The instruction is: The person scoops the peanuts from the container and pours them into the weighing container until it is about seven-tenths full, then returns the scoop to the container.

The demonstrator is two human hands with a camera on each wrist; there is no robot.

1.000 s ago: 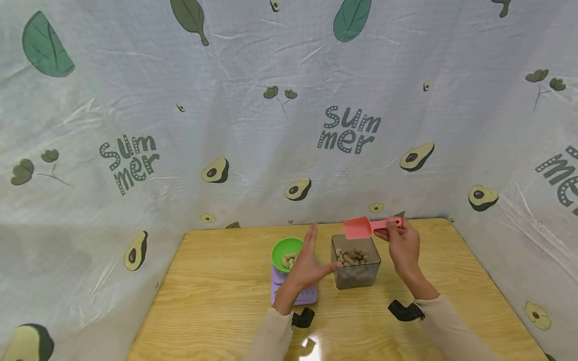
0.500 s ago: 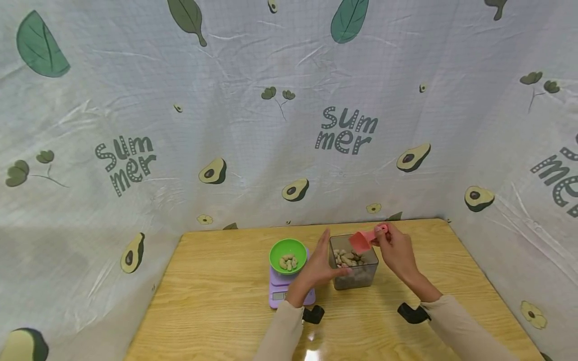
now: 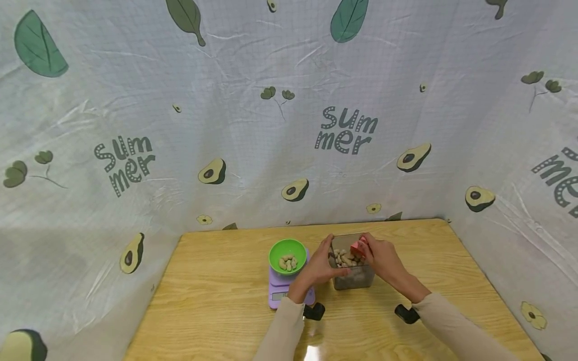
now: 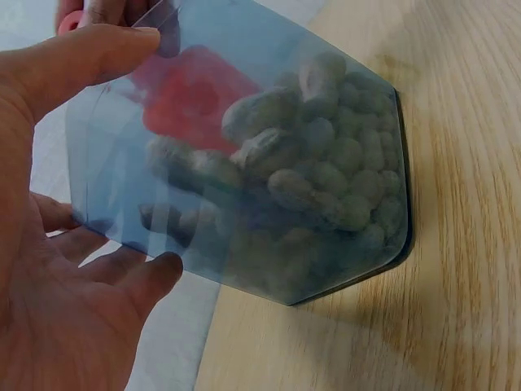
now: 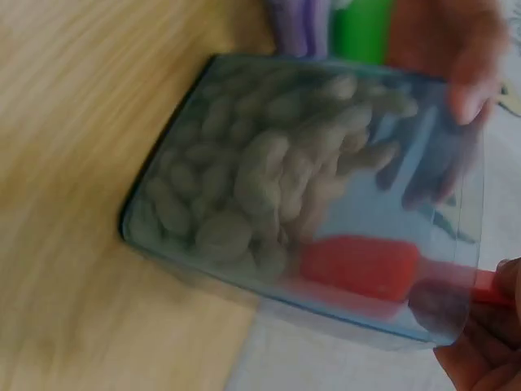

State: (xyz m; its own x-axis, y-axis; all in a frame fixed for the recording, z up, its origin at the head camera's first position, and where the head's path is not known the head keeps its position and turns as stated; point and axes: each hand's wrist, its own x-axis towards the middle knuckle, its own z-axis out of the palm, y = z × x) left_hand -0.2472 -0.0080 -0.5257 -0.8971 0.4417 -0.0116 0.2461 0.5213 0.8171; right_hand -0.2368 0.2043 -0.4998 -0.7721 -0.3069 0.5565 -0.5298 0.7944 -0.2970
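A clear grey plastic container [image 3: 354,280] of unshelled peanuts [image 3: 345,259] stands on the table. My left hand [image 3: 318,269] grips it from the left, thumb along the near wall and fingers round the left side, as the left wrist view also shows. In my right hand [image 3: 385,259] is the handle of a red scoop [image 3: 356,248]. Through the clear wall in the right wrist view, the scoop's blade [image 5: 358,267] points down among the peanuts. My right fingers overlap the container's right rim in the head view.
Left of the container, a green bowl [image 3: 276,248] with several peanuts sits on a purple kitchen scale [image 3: 276,281]. The wooden table [image 3: 217,291] meets a white patterned curtain [image 3: 253,150] at the back and sides.
My right hand has brought the scoop left and down from above the container into the peanuts. My left hand has moved right, from beside the container to gripping it.
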